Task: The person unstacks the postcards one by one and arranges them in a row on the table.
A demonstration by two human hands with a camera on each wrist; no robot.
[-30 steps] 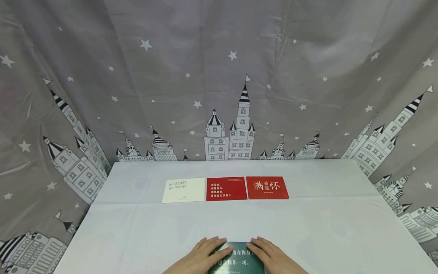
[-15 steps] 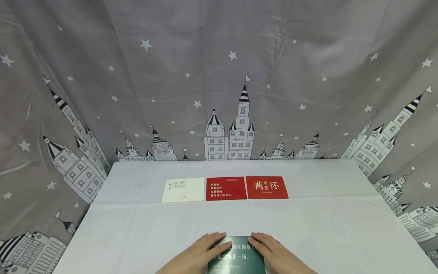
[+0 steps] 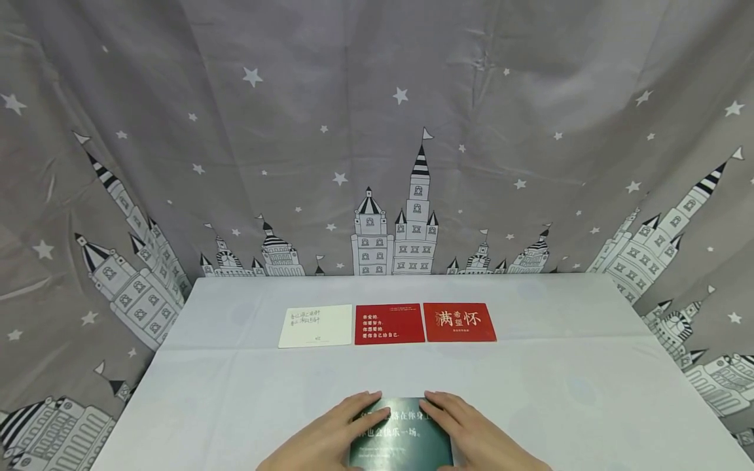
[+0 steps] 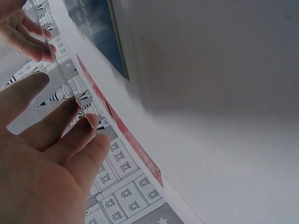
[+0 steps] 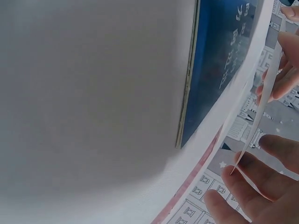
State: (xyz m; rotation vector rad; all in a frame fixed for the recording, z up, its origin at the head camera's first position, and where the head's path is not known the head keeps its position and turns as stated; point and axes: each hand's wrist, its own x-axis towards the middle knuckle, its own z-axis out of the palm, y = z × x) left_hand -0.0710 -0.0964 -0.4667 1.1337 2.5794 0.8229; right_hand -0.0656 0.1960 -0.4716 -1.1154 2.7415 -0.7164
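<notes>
A dark green postcard with white writing is held off the table between both hands, at the bottom middle of the head view. My left hand grips its left side, and my right hand grips its right side. Edge-on, the same postcard appears as a thin pale strip across the left fingertips in the left wrist view. Below it, apart from the hands, a small stack of dark blue postcards lies on the table. The head view does not show this stack.
Farther back on the white tablecloth lie a cream card, a red card and another red card in a row. A grey curtain printed with castles and stars hangs behind the table.
Both hands have moved the green postcard slightly up and forward in the head view, so more of it shows. The three cards in the row stay where they were.
</notes>
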